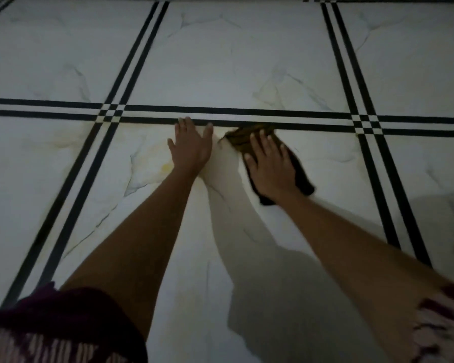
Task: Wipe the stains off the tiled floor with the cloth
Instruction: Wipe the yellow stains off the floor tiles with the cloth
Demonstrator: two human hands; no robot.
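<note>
Arms stretched over the white, marble-veined tiled floor (247,61): my right grip (270,166) lies flat on a dark cloth (303,176), fingers straight and slightly spread, pressing it to the tile without closing round it. The cloth's brownish front end, blurred, touches the nearer of two black stripes (147,119) running across the floor, and its darker tail sticks out beside my right wrist. My left grip (192,146), just beside the right one and apart from the cloth, is splayed flat on bare tile with nothing in it, fingertips at that same stripe. A yellowish stain (165,167) sits on the tile just left of my left wrist, and a fainter yellow smear (66,138) lies near the stripe crossing further left. Dark maroon patterned sleeves (63,323) fill the lower corners.
</note>
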